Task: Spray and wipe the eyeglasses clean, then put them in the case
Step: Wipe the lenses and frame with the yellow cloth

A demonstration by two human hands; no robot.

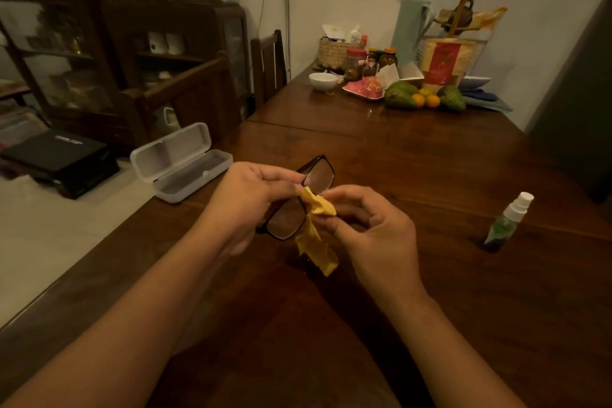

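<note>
Eyeglasses (288,217) held above surface (397,159) in L grip (245,202), pinched nr bridge; R grip (374,228) pinches yellow cloth (318,205) against them. Case (180,166) open at left edge; spray bottle (506,225) twd right edge.

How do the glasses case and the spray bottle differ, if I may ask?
The glasses case lies flat and open on the left; the spray bottle stands upright on the right. The case is whitish; the bottle is dark green with a white nozzle. Both rest on the wooden table.
</note>
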